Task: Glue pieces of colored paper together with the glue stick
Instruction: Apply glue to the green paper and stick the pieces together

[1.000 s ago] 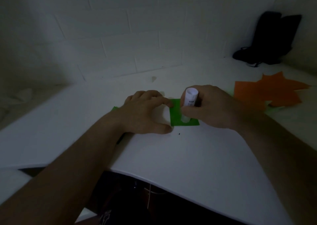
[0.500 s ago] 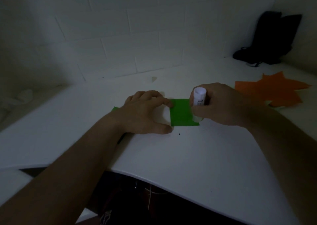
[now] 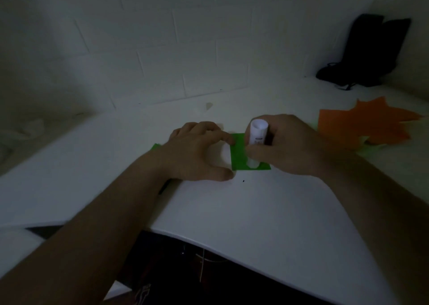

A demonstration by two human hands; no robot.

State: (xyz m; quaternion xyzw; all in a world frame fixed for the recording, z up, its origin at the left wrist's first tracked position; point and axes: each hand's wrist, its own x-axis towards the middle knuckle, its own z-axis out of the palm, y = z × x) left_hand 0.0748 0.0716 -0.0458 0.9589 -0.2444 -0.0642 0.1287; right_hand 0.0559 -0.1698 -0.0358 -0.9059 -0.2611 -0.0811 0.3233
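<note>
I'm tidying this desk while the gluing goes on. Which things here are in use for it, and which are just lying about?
In use:
- glue stick, gripped by the right hand
- green paper, held down by the left hand
- orange paper, probably waiting its turn

Lying about:
- black bag against the wall
- crumpled white thing, far left

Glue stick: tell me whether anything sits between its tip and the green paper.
Nothing visible does. The right hand holds the glue stick upright, its tip on the green paper; the left hand pins the paper's left edge, clear of the tip.
</note>
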